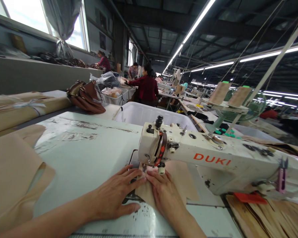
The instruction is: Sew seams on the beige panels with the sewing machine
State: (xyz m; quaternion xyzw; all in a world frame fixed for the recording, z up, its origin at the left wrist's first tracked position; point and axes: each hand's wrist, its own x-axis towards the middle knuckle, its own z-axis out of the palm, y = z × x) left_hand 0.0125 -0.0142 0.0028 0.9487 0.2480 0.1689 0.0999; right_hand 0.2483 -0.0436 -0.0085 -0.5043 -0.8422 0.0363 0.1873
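A white sewing machine (183, 148) lettered DUKI stands over the pale green table. Beneath its needle and presser foot lies a beige fabric piece (183, 178), which spreads to the right under the arm. My left hand (116, 191) rests flat beside the presser foot, fingers stretched out, fingertips at the fabric's left edge and thumb apart. Just right of the needle, my right hand (165, 191) lies on the fabric with its fingers extended, pressing it down. The fingertips of both hands nearly meet in front of the foot.
Beige material (12, 175) lies on the table's left. Behind are a brown leather bag (88, 99) and a white bin (131, 110). Two thread cones (220, 92) stand at right, near pink thread snips (281, 177) and stacked tan strips (275, 215). A person in dark red (149, 86) works ahead.
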